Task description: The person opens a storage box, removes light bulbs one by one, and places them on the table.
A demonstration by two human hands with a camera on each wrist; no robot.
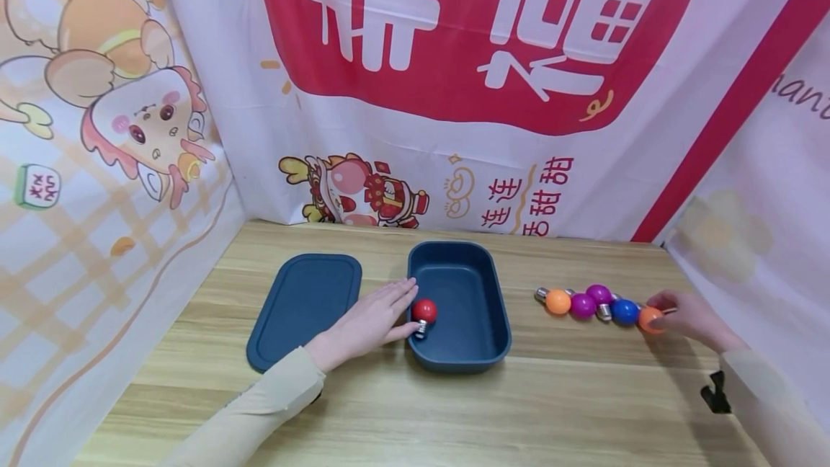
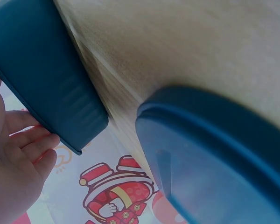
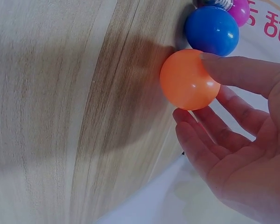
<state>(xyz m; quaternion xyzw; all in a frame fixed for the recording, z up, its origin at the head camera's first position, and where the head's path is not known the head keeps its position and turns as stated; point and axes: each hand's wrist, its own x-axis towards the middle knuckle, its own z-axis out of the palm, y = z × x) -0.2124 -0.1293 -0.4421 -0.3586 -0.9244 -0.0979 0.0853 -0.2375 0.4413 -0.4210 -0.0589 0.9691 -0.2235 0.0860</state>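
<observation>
A dark blue rectangular box (image 1: 459,362) stands on the table with a red light bulb (image 1: 424,310) at its left inner side. My left hand (image 1: 368,319) rests at the box's left rim, fingers fairly straight; its fingertips (image 2: 50,140) touch the rim in the left wrist view. Far right, my right hand (image 1: 695,318) pinches an orange light bulb (image 3: 186,79) at the end of a row, thumb on its upper side and fingers along the other side. A blue light bulb (image 3: 212,31) sits right beside it. The orange bulb's base is hidden in the right wrist view.
A dark blue lid (image 1: 305,305) lies flat left of the box. Further along the row are purple bulbs (image 1: 583,305) and another orange bulb (image 1: 558,302). Printed cloth (image 1: 454,143) walls the wooden table (image 1: 415,416) at the back and sides.
</observation>
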